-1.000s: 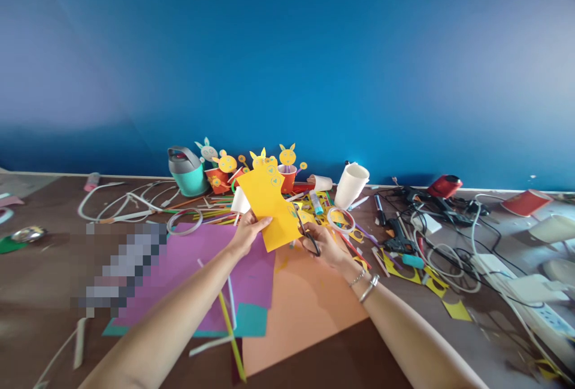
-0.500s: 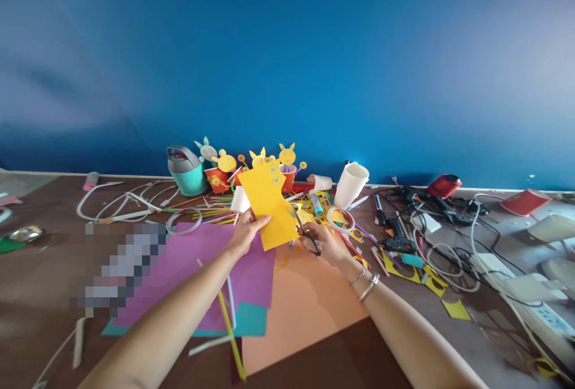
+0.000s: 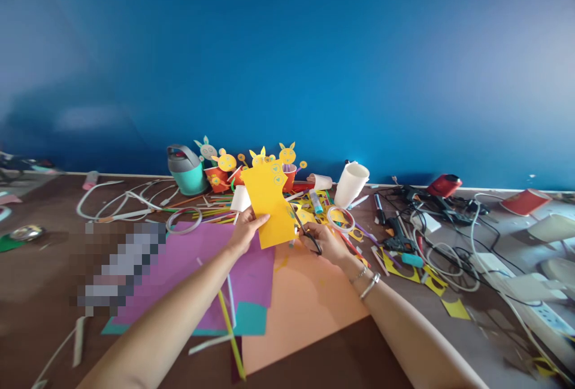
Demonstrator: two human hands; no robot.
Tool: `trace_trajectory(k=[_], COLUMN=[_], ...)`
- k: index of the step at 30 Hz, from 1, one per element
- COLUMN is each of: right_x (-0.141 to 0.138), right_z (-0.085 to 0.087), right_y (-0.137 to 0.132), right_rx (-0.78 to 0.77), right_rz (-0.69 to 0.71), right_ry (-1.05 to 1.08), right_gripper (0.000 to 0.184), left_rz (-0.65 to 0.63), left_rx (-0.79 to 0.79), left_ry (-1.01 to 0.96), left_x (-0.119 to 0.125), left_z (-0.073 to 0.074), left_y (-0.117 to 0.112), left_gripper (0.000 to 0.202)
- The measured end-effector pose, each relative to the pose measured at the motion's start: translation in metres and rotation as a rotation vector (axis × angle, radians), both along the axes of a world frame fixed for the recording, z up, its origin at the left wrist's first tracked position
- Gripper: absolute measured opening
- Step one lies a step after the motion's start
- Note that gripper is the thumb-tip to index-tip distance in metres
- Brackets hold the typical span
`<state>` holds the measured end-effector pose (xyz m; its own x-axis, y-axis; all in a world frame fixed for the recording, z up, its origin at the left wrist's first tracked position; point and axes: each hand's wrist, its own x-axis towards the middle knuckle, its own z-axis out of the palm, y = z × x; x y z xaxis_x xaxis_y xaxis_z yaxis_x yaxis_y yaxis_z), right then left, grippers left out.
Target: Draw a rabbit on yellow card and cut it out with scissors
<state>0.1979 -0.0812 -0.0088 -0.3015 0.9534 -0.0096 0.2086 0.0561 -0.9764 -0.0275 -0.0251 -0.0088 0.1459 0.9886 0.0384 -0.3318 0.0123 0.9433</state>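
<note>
A sheet of yellow paper with small round drawings near its top and right edges is held up in my left hand, thumb across its front. My right hand is closed on a pair of scissors with dark handles, its blades at the right edge of the paper. Below both hands lie a peach sheet and a purple sheet, with a teal sheet showing beneath the purple one. Behind the paper stand red cups decorated with yellow animal faces.
A teal container with grey lid and a white paper cup stand near the blue wall. Tape rolls, straws and yellow scraps lie about. At right are a glue gun, cables and a power strip.
The yellow paper has turned slightly more upright, its top edge moving a little to the right. Both hands keep nearly the same place and hold.
</note>
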Motion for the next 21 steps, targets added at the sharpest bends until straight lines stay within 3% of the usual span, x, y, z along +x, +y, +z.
trace_trajectory(k=[21], right_x=[0.0057], right_z=[0.0035], right_y=[0.0016], right_rx=[0.012], right_rz=[0.076], right_ry=[0.019], right_gripper=[0.014], left_rz=[-0.019], left_rx=[0.025], left_ry=[-0.025], left_x=[-0.0034], left_z=[-0.0018], left_y=[0.0019], left_gripper=[0.043])
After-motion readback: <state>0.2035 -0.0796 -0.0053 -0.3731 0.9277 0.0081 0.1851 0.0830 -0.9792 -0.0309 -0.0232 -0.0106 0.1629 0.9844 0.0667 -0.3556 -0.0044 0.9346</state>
